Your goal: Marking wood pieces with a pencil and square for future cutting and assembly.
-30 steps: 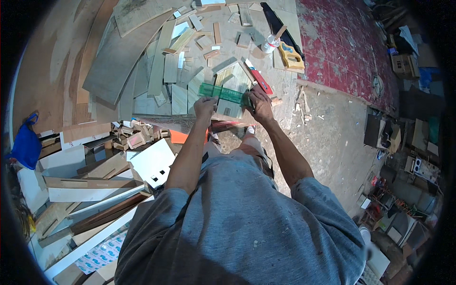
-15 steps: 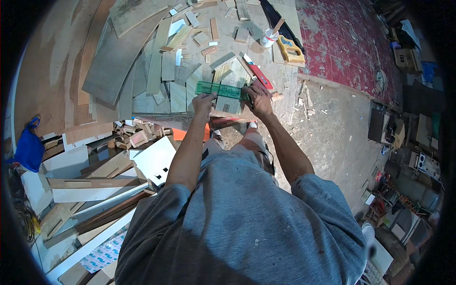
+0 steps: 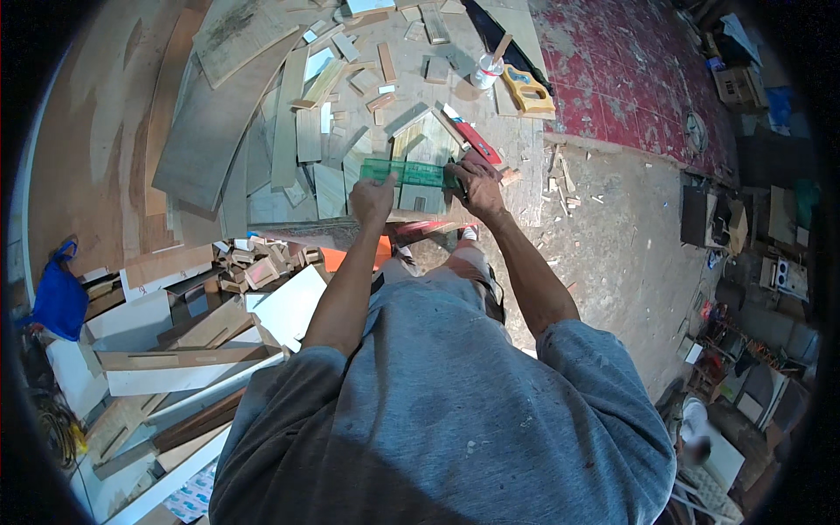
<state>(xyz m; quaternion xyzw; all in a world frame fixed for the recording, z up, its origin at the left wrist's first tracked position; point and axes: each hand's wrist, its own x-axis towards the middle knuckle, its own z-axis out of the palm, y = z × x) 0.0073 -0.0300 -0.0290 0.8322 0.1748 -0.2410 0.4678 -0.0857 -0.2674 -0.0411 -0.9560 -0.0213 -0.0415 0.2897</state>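
A green see-through ruler (image 3: 407,172) lies nearly level across pale wood pieces at the near edge of the workbench (image 3: 350,87). My left hand (image 3: 374,199) grips its left end, thumb on top. At the other end, my right hand (image 3: 478,189) is closed around the ruler's end; its bent fingers hide that part. A small wooden board (image 3: 423,199) with a dark slot-like mark sits just under the ruler, between my hands. Beyond my right hand, a red long-shaped tool (image 3: 477,142) rests slanted beside thin wood strips.
A white tub (image 3: 486,73) with a stick in it stands near a yellow-handled saw (image 3: 528,89). Large boards (image 3: 219,122) lean over the bench's left side. Offcuts and planks (image 3: 184,359) are heaped at lower left. Another person (image 3: 696,424) is at lower right.
My left thumb has come onto the top of the ruler, and the ruler sits more level. The view has shifted slightly. The person at lower right shows more.
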